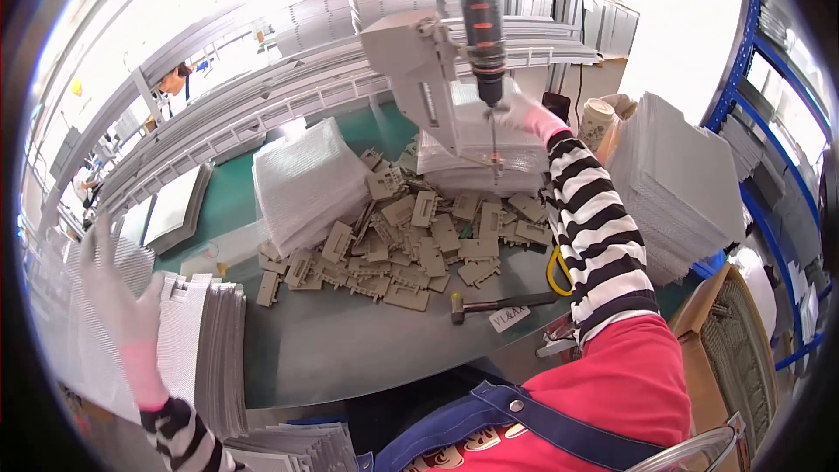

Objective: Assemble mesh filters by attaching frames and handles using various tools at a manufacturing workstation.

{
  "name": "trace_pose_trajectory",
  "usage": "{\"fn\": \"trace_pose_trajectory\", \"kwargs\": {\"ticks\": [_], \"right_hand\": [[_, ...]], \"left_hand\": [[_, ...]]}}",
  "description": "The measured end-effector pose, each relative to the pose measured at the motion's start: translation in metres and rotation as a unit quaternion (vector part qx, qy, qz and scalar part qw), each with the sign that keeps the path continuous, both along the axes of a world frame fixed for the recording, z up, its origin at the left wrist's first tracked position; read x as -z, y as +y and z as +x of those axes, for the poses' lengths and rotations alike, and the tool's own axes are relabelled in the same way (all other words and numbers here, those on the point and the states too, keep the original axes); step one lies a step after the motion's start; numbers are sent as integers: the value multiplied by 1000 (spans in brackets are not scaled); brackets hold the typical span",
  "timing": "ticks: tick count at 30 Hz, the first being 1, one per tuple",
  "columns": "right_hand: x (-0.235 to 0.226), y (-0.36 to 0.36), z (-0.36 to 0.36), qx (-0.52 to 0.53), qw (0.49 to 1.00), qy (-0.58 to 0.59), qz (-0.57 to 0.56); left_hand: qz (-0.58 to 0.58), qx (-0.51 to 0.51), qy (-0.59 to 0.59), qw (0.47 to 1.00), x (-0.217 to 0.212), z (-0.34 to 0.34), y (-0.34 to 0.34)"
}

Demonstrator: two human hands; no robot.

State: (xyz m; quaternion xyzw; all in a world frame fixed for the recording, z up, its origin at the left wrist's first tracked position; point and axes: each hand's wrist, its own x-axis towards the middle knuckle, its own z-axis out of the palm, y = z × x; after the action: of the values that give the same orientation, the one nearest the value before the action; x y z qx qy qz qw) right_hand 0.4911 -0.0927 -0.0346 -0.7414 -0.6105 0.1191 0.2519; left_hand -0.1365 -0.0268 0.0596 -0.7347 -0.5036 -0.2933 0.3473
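My left hand [122, 301], in a white glove with a pink cuff, is raised at the left edge with its fingers spread and nothing in it. It is beside a stack of white perforated panels [214, 345]. Across the bench, my right hand [524, 114], gloved alike, reaches behind a hanging electric screwdriver [483, 26] with a long thin bit. It is over a pile of wrapped white sheets [437, 157]; its fingers are partly hidden, so I cannot tell what they hold. A heap of grey-beige plastic parts [398, 249] lies between my arms.
A hammer [498, 304] and yellow-handled scissors [558, 273] lie by my right arm. A wrapped stack [310, 179] stands behind the heap, another tall stack [673, 183] at the right. A grey bracket [419, 79] stands left of the screwdriver. An open carton [699, 310] and blue shelving [760, 201] are rightward.
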Motion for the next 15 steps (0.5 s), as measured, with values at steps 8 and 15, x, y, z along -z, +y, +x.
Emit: {"fn": "trace_pose_trajectory", "kwargs": {"ticks": [8,15], "right_hand": [[-58,-40,-26,24,978,46,-202],[26,-29,30,291,913,-129,-254]], "left_hand": [[-32,-56,-46,997,-36,-7,-47],[-112,-357,-79,924,-5,70,-62]]}}
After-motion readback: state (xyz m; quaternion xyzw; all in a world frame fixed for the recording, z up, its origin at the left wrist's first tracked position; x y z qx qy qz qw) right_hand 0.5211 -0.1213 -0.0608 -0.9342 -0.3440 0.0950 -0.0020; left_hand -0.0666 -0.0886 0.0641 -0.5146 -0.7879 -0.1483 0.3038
